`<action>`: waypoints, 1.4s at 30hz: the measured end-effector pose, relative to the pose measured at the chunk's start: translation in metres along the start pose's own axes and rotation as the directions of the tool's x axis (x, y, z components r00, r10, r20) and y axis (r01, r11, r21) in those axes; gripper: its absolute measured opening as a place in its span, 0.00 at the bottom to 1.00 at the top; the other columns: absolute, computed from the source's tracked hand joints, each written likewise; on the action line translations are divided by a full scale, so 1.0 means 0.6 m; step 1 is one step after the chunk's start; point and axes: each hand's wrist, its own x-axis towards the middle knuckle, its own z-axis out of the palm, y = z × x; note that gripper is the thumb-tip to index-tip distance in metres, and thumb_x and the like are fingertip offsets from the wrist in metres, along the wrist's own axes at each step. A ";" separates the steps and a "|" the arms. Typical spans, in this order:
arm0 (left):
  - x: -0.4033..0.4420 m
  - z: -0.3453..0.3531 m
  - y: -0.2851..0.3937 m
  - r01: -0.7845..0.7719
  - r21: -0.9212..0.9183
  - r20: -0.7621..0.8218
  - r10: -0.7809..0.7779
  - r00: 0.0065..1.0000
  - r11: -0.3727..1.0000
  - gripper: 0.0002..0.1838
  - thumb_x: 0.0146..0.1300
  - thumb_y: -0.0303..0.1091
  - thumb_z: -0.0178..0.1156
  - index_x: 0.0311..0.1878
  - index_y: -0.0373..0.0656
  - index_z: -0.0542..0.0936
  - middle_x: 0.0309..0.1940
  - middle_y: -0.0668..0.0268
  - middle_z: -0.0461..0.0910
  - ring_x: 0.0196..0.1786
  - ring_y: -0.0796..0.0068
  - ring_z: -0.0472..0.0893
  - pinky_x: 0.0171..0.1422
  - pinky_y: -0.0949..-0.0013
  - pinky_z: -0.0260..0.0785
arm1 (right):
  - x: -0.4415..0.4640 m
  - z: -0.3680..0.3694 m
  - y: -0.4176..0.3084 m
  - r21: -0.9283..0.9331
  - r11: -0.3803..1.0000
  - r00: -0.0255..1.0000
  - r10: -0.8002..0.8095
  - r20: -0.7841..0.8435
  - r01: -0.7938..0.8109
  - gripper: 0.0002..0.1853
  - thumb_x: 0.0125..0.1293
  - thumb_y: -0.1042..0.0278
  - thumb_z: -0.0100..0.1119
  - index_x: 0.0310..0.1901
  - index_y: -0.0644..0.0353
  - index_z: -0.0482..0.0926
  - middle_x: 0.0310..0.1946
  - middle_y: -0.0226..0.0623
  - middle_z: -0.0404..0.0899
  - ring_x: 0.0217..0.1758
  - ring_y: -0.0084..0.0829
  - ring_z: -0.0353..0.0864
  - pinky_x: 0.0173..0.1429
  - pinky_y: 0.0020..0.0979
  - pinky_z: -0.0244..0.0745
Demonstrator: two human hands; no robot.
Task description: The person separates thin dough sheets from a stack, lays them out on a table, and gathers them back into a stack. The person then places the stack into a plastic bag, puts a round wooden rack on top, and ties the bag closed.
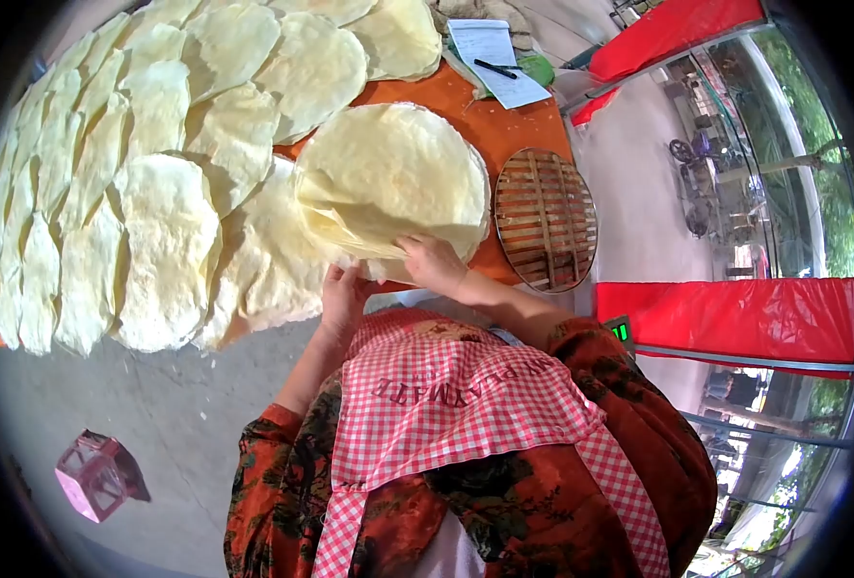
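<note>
A stack of thin, round, pale-yellow flatbreads lies in front of me on the orange table. Its top sheet is creased and partly folded on the left. At the near edge of the stack, my left hand is closed, thumb and fingers pinching the rim of a flatbread. My right hand lies just to the right of it, its fingers curled onto the near rim of the same stack; the thumb is hidden. More flatbreads spread in overlapping rows to the left, some hanging over the table's front edge.
A round slatted bamboo rack sits on the orange table top at the right. Behind are a notepad and a black pen. A pink frame-like stool stands on the grey floor. Red sheeting hangs at right.
</note>
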 end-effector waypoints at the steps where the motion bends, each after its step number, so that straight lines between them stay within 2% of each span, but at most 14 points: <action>1: 0.005 -0.004 -0.003 -0.005 0.058 -0.027 0.006 1.000 0.998 0.09 0.68 0.30 0.51 0.49 0.41 0.69 0.38 0.61 0.77 0.38 0.66 0.81 0.41 0.63 0.79 | 0.015 -0.007 0.020 0.011 0.998 0.995 0.055 0.078 -0.056 0.14 0.57 0.64 0.59 0.44 0.62 0.78 0.36 0.49 0.80 0.38 0.48 0.81 0.41 0.44 0.76; 5: 0.007 -0.015 -0.009 0.022 0.091 -0.103 -0.012 0.995 0.996 0.05 0.67 0.29 0.51 0.43 0.40 0.69 0.34 0.62 0.76 0.34 0.68 0.79 0.38 0.63 0.79 | 0.143 -0.207 0.009 -0.009 0.989 0.989 0.150 0.000 -0.150 0.08 0.58 0.72 0.51 0.27 0.56 0.81 0.25 0.47 0.80 0.28 0.47 0.81 0.34 0.45 0.74; 9: 0.014 -0.012 -0.011 0.031 0.076 -0.115 -0.022 0.993 0.997 0.05 0.66 0.27 0.50 0.43 0.38 0.69 0.34 0.60 0.76 0.34 0.66 0.80 0.38 0.62 0.80 | 0.152 -0.336 -0.074 -0.320 0.919 0.917 -0.316 -0.245 0.231 0.07 0.56 0.73 0.52 0.30 0.55 0.81 0.26 0.44 0.79 0.27 0.46 0.80 0.30 0.44 0.74; 16: 0.002 0.012 0.006 0.033 0.003 0.052 -0.033 0.998 0.999 0.11 0.67 0.26 0.43 0.50 0.35 0.69 0.41 0.53 0.78 0.38 0.60 0.82 0.40 0.60 0.81 | 0.000 -0.037 -0.034 -0.217 0.975 0.968 0.003 0.252 0.053 0.18 0.56 0.70 0.56 0.51 0.59 0.77 0.42 0.44 0.78 0.44 0.45 0.79 0.46 0.41 0.76; 20: -0.009 0.018 0.021 0.097 -0.013 0.034 -0.097 0.995 0.995 0.14 0.68 0.26 0.40 0.52 0.35 0.70 0.46 0.51 0.78 0.40 0.59 0.83 0.39 0.63 0.80 | -0.045 -0.001 -0.046 -0.045 0.998 0.982 -0.035 0.186 0.044 0.22 0.58 0.65 0.59 0.53 0.62 0.70 0.54 0.48 0.69 0.61 0.50 0.67 0.58 0.45 0.67; 23: -0.016 0.039 0.026 0.118 0.038 -0.038 -0.116 0.992 0.992 0.13 0.69 0.29 0.41 0.52 0.38 0.70 0.47 0.52 0.78 0.44 0.60 0.82 0.43 0.63 0.78 | -0.052 -0.003 -0.041 -0.216 0.973 0.996 -0.090 -0.015 0.085 0.19 0.59 0.70 0.56 0.53 0.62 0.75 0.51 0.51 0.75 0.54 0.48 0.75 0.52 0.43 0.73; 27: -0.039 0.091 0.066 0.065 -0.054 0.091 -0.060 0.994 0.996 0.12 0.69 0.35 0.49 0.52 0.41 0.69 0.47 0.59 0.80 0.51 0.63 0.79 0.52 0.59 0.71 | 0.056 -0.083 -0.006 -0.156 0.980 0.964 0.159 0.214 -0.127 0.10 0.54 0.75 0.55 0.37 0.58 0.83 0.25 0.49 0.80 0.28 0.48 0.81 0.36 0.46 0.74; 29: -0.026 0.064 0.062 0.041 0.008 0.113 -0.041 0.993 0.999 0.19 0.66 0.43 0.57 0.56 0.46 0.68 0.52 0.63 0.76 0.58 0.63 0.74 0.60 0.55 0.65 | 0.133 -0.211 -0.074 -0.344 0.930 0.978 -0.065 0.200 0.132 0.08 0.52 0.77 0.54 0.32 0.56 0.82 0.24 0.47 0.80 0.29 0.50 0.81 0.35 0.48 0.74; 30: -0.024 0.059 0.064 0.032 0.025 0.100 -0.034 0.994 0.999 0.20 0.65 0.44 0.58 0.56 0.48 0.69 0.53 0.64 0.75 0.60 0.63 0.73 0.62 0.54 0.64 | 0.151 -0.284 -0.143 -0.336 0.885 0.923 -0.372 -0.095 0.322 0.06 0.51 0.77 0.54 0.30 0.58 0.81 0.23 0.47 0.79 0.28 0.50 0.81 0.34 0.48 0.73; 31: -0.025 0.051 0.062 0.033 0.047 0.086 -0.037 0.996 0.998 0.20 0.64 0.45 0.59 0.56 0.50 0.70 0.54 0.66 0.73 0.63 0.63 0.71 0.64 0.53 0.62 | 0.178 -0.342 -0.180 -0.405 0.881 0.969 -0.211 0.131 0.246 0.07 0.51 0.76 0.55 0.32 0.61 0.81 0.24 0.48 0.80 0.27 0.46 0.81 0.33 0.44 0.75; 35: -0.026 0.057 0.063 0.183 -0.208 0.224 -0.135 0.965 0.961 0.29 0.62 0.46 0.60 0.62 0.47 0.64 0.56 0.59 0.69 0.61 0.58 0.70 0.65 0.46 0.62 | 0.269 -0.507 -0.262 -0.155 0.987 0.964 -0.002 0.265 0.045 0.15 0.52 0.72 0.63 0.44 0.64 0.81 0.31 0.41 0.84 0.32 0.28 0.83 0.39 0.31 0.78; 37: -0.022 0.055 0.068 0.102 -0.344 0.347 0.026 0.938 0.933 0.29 0.61 0.49 0.60 0.62 0.49 0.64 0.59 0.57 0.68 0.65 0.53 0.66 0.66 0.41 0.60 | 0.288 -0.523 -0.228 0.188 0.982 0.970 -0.012 0.241 -0.035 0.15 0.51 0.75 0.60 0.42 0.69 0.80 0.31 0.42 0.83 0.32 0.31 0.83 0.39 0.34 0.79; 39: -0.033 0.040 0.099 -0.002 -0.346 0.116 0.045 0.992 0.938 0.32 0.60 0.51 0.61 0.64 0.46 0.67 0.64 0.58 0.66 0.66 0.49 0.65 0.67 0.40 0.60 | 0.298 -0.519 -0.166 0.468 0.877 0.976 0.003 0.216 -0.106 0.16 0.52 0.75 0.61 0.44 0.71 0.79 0.34 0.41 0.83 0.35 0.31 0.83 0.42 0.34 0.79; 42: -0.043 0.023 0.149 -0.126 -0.370 0.158 0.196 0.968 0.920 0.29 0.59 0.46 0.62 0.60 0.40 0.71 0.57 0.58 0.74 0.62 0.55 0.72 0.67 0.51 0.63 | 0.265 -0.448 -0.016 0.717 0.656 0.968 0.093 0.231 -0.234 0.20 0.54 0.71 0.65 0.49 0.69 0.77 0.42 0.41 0.82 0.42 0.30 0.83 0.49 0.32 0.78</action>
